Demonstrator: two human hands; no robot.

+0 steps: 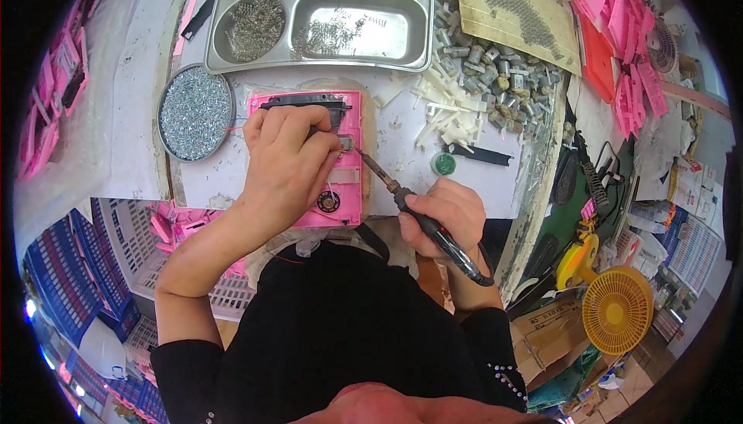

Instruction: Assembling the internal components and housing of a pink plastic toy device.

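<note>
A pink plastic housing (350, 192) lies in front of me, with a black part (340, 104) along its far end and a round black piece (328, 202) near its close end. My left hand (282, 157) rests over it with fingers bent and pressed together; what they pinch is hidden. Thin red and blue wires (235, 123) stick out left of those fingers. A small silver motor (346, 143) sits just past the fingertips. My right hand (453, 215) grips a soldering iron (424, 219), its tip touching or very close to the motor.
A steel compartment tray (325, 65) of springs and small metal parts stands at the back. Left is a round dish of screws (196, 114). To the right lie white plastic parts (449, 118), many motors (503, 83), a green-filled small pot (443, 164) and a black strip (480, 154). A yellow fan (617, 309) stands lower right.
</note>
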